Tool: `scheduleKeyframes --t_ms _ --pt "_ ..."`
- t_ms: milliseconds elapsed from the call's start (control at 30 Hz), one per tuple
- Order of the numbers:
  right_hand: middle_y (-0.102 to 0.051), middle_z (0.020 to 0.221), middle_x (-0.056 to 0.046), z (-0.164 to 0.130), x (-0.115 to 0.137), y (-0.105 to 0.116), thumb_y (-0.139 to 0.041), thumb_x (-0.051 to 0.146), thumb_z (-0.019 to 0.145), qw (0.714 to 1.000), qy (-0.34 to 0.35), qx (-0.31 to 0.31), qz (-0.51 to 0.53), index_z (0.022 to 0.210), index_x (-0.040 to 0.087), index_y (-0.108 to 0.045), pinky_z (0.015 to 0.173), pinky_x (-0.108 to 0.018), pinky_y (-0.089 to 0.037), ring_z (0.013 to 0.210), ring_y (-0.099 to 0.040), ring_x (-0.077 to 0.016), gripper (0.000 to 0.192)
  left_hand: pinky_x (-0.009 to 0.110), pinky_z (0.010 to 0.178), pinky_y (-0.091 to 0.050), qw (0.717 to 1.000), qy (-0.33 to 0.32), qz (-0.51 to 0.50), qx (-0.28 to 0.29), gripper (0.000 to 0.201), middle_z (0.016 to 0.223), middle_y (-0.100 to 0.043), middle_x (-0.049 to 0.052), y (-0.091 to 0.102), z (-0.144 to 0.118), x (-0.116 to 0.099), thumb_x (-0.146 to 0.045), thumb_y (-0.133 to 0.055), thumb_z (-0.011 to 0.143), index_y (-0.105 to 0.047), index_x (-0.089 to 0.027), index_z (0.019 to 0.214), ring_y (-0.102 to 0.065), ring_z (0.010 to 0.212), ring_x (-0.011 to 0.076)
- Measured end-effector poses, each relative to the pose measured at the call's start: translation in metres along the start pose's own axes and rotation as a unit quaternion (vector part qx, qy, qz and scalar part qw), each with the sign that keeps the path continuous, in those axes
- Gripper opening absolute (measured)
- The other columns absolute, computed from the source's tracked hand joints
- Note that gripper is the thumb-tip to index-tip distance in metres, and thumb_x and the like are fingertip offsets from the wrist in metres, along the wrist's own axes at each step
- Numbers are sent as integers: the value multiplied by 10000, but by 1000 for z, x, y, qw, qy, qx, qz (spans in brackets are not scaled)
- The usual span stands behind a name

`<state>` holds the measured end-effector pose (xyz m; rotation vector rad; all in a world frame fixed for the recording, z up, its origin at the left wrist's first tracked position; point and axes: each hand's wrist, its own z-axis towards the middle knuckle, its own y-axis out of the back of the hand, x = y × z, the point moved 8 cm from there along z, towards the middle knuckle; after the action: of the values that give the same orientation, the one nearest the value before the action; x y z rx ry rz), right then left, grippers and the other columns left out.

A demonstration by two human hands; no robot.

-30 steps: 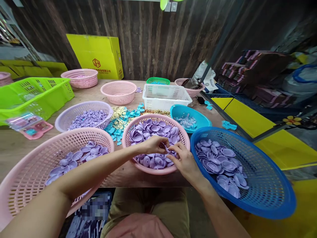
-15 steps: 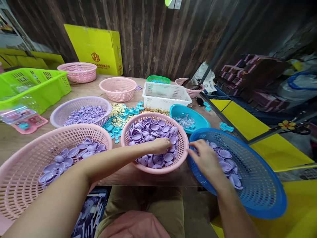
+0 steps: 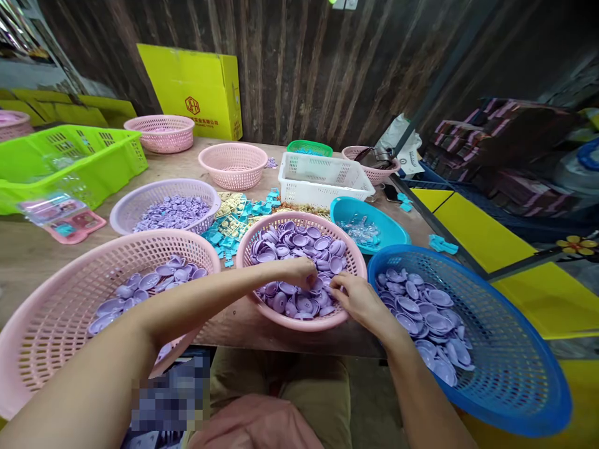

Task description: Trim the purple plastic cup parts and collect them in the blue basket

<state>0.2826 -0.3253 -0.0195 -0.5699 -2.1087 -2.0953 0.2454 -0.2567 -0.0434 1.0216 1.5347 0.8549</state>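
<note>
A round pink basket [image 3: 281, 317] stands before me, heaped with small purple oval plastic dishes [image 3: 297, 234]. Over its middle my left hand [image 3: 300, 272] is closed, its fingers curled down; what they hold is hidden. My right hand [image 3: 358, 299] reaches over the basket's right side, thumb and fingers pinched on a purple dish close to the left hand. To the right, a tilted blue basket [image 3: 519, 355] holds more such dishes [image 3: 430, 318]. At left, partly behind my left forearm, a large pink basket [image 3: 47, 337] has further dishes in it.
Behind are a lilac basket [image 3: 122, 209] of small purple parts, loose yellow and blue pieces [image 3: 229, 231], a turquoise bowl [image 3: 395, 234] with clear parts and a white crate [image 3: 327, 190]. A green crate [image 3: 116, 165] and yellow carton [image 3: 191, 93] stand farther left.
My right hand has moved left from the blue basket's rim into the middle pink basket, beside my left hand. The view has shifted slightly.
</note>
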Motion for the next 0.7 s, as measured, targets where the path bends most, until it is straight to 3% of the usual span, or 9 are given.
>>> scheduleKeyframes --t_ms 167,267,367,467,533,700 --pt "-585 684 -24 -11 -8 9 -383 196 801 994 -22 -57 92 754 180 -540 591 -241 -387 613 -540 -147 164 216 543 -365 996 72 2 -55 224 727 -625 32 2 7 3 -165 -546 698 -606 -163 914 -544 642 155" --pt "-582 646 -16 -17 -11 16 -360 228 818 986 -45 -88 134 811 182 -549 565 -243 -390 578 -547 -151 195 224 556 -375 995 68 17 -70 254 761 -644 55 3 11 0 -78 -501 681 -630 -164 883 -565 686 171" --pt "-615 743 -35 -25 -14 29 -367 239 819 977 -53 -156 134 945 188 -562 623 -258 -414 687 -574 -172 237 216 585 -388 994 62 -24 -91 231 728 -652 42 11 11 5 -49 -511 657 -662 -154 796 -572 681 155" --pt "-631 899 -58 -28 -11 34 -379 242 825 974 -28 -181 132 992 194 -571 720 -275 -428 821 -579 -181 259 199 561 -390 984 50 -133 -112 198 628 -626 11 22 11 9 -89 -552 655 -670 -132 808 -558 589 123" --pt "-617 980 -68 -27 -5 33 -398 238 823 978 6 -172 122 1000 194 -576 774 -287 -422 883 -568 -185 255 189 514 -380 969 35 -226 -92 158 529 -570 -20 24 13 5 -125 -562 673 -665 -117 793 -518 501 96" --pt "-601 869 -67 -31 -1 43 -433 268 822 977 23 -202 69 943 181 -596 714 -290 -428 804 -562 -188 221 190 536 -425 887 -5 -459 -46 116 573 -557 -21 31 20 -21 -175 -568 728 -631 -86 769 -512 511 68"
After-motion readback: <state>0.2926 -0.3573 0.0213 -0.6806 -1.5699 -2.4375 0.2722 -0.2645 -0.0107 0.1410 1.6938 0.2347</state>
